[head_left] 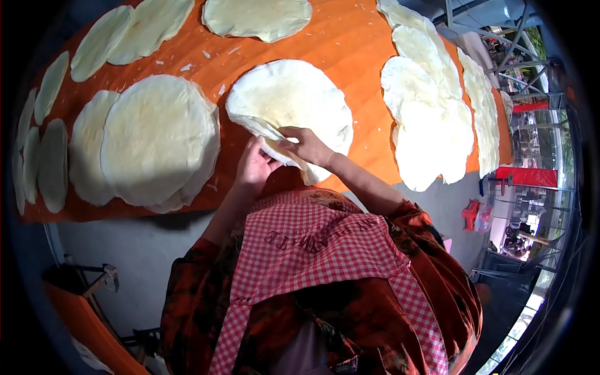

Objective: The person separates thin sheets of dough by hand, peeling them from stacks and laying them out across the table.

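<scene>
The sheet [294, 94] is a broad, pale cream disc, faintly yellow and mottled towards its middle, with a whiter, slightly wavy rim and strong light on its right side. It lies on the orange cloth [369, 119] in front of the person, between the left pile [153, 140] and the right pile [431, 119]. Its near left edge is lifted and folded into a lip, showing more than one layer. The left hand [255, 164] is at this lip with palm turned up and fingers curled at the edge; the right hand [305, 147] comes over from the other side, fingers bent, seemingly pinching the lip, though the fingertips are partly hidden. A narrow strip of cloth separates the sheet from the left pile, and a wider one lies towards the right pile. Beyond it, more cloth strewn with small pale scraps [186, 67] reaches towards the far sheet [257, 15]. The near rim comes close to the table's edge, just ahead of the checked apron [312, 244]. Being nearly round, the sheet has no clear long axis; its lip slants from the far left down to the near right, facing the person.
</scene>
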